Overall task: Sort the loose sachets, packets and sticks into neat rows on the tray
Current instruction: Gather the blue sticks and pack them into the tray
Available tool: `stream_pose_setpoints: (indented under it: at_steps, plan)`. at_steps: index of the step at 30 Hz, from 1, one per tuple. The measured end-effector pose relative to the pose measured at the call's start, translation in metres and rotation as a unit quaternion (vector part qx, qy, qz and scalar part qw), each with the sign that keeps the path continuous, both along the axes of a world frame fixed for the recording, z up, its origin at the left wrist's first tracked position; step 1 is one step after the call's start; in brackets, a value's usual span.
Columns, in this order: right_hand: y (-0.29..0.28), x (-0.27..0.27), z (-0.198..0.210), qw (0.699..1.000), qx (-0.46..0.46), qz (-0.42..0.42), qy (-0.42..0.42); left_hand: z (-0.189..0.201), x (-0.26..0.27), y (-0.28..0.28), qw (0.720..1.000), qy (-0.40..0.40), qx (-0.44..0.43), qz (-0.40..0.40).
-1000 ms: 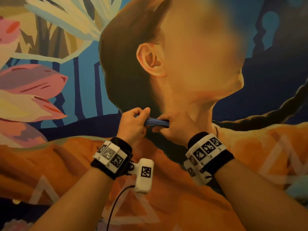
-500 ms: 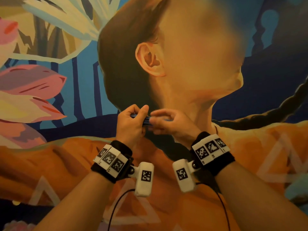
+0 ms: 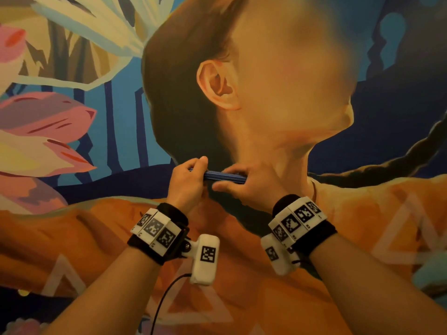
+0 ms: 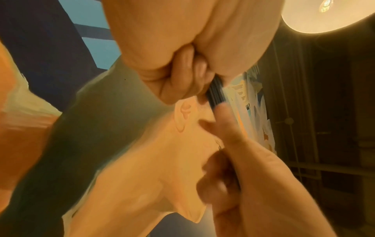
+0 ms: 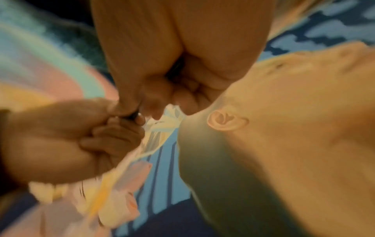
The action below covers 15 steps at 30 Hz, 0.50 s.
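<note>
A small bundle of thin blue sticks [image 3: 225, 177] is held level in the air in front of a painted wall. My left hand [image 3: 197, 168] pinches its left end between thumb and curled fingers. My right hand [image 3: 235, 184] grips the right end, fingers over the top and thumb beneath. In the left wrist view the dark bundle [image 4: 215, 93] runs from my left fingers [image 4: 182, 75] to the blurred right hand [image 4: 243, 160]. The right wrist view shows only a dark tip of the bundle [image 5: 133, 116] between both hands. No tray, sachets or packets are in view.
A large mural [image 3: 266, 81] of a head, shoulder and flowers fills the wall just behind the hands. A lit lamp shade [image 4: 324, 14] hangs overhead in the left wrist view. A dark doorway or curtain [image 4: 334, 112] lies to the side.
Half a second ago my right fingers were lifted loosely over the sticks; now they have closed back on the right end. The left hand has kept its pinch throughout.
</note>
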State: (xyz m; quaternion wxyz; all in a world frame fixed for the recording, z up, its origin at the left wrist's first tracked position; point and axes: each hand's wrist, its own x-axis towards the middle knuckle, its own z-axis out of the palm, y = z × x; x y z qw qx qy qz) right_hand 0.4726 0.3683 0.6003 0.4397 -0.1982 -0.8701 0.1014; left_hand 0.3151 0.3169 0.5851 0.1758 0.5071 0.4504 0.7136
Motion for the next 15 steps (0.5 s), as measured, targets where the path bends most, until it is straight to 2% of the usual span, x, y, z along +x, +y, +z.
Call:
stream_pose_setpoints:
  at_steps: [1, 3, 4, 6, 7, 10, 12, 14, 15]
  plan:
    - [-0.004, -0.004, -0.002, 0.994, -0.056, 0.052, 0.082, 0.000, 0.003, -0.001, 1.000, -0.010, 0.020, -0.007]
    - [-0.010, -0.011, -0.002, 0.958, -0.134, 0.109, 0.229, 0.001, 0.010, -0.002, 0.999, -0.012, 0.051, -0.014]
    - [-0.013, -0.014, -0.001, 0.939, -0.160, 0.127, 0.275, 0.001, 0.013, -0.002, 0.998, -0.008, 0.063, -0.013]
    - [-0.017, -0.017, 0.002, 0.920, -0.192, 0.145, 0.309, 0.002, 0.017, -0.002, 0.997, -0.005, 0.072, -0.010]
    - [-0.015, -0.017, 0.002, 0.924, -0.190, 0.141, 0.299, 0.003, 0.017, -0.002, 0.997, 0.000, 0.071, -0.010]
    - [-0.002, -0.012, -0.001, 0.953, -0.200, 0.144, 0.179, 0.004, 0.008, -0.004, 0.997, 0.031, 0.076, 0.000]
    - [0.004, -0.007, -0.003, 0.966, -0.232, 0.116, 0.015, 0.003, -0.001, -0.003, 0.993, 0.072, 0.093, 0.026]
    - [0.003, -0.002, -0.006, 0.959, -0.237, 0.050, -0.149, -0.001, -0.006, 0.000, 0.986, 0.130, 0.089, 0.050]
    - [0.003, -0.002, -0.008, 0.953, -0.230, 0.001, -0.199, -0.005, -0.006, 0.001, 0.984, 0.152, 0.081, 0.055]
